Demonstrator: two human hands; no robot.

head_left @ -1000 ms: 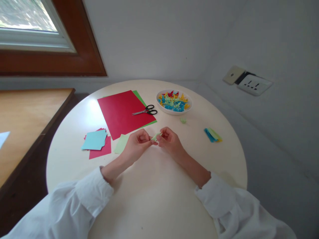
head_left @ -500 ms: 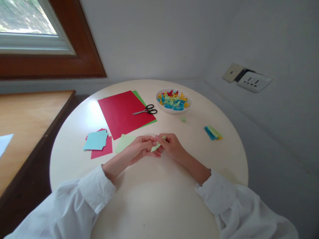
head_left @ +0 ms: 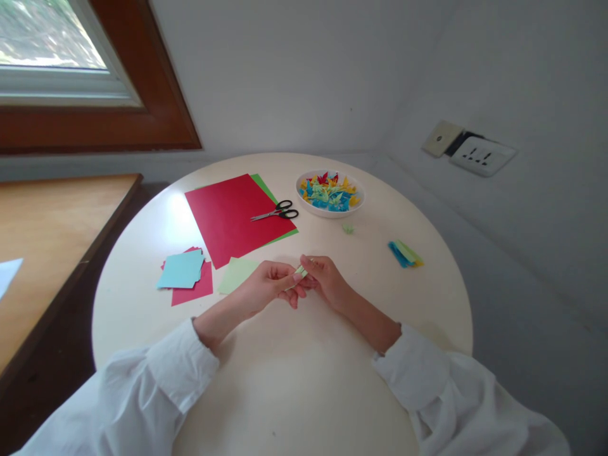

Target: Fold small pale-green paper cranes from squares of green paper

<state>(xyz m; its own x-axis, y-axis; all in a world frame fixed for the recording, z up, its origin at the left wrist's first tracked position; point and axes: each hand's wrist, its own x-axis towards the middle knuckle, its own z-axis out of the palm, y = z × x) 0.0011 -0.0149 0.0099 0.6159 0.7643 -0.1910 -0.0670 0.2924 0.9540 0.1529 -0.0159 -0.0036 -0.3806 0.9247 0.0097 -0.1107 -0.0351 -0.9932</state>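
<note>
Between my two hands is a small piece of folded light green paper (head_left: 301,271), mostly covered by fingers. My left hand (head_left: 266,282) pinches its lower left part, with the thumb on top. At its upper right end, my right hand (head_left: 327,278) grips it between thumb and fingers. A light green paper square (head_left: 235,273) lies flat on the table just beyond my left hand. Past my right hand sits a small folded light green paper piece (head_left: 348,228).
A white bowl (head_left: 327,214) holds many colourful folded paper pieces. Black-handled scissors (head_left: 275,213) rest on a large red sheet (head_left: 228,215) over a green one. Blue-green squares (head_left: 182,270) overlap red ones at left. Folded coloured strips (head_left: 405,253) lie at right on the round table (head_left: 304,392).
My left thumb has moved up and right along the folded paper and now covers more of it. The other things on the table stay in place.
</note>
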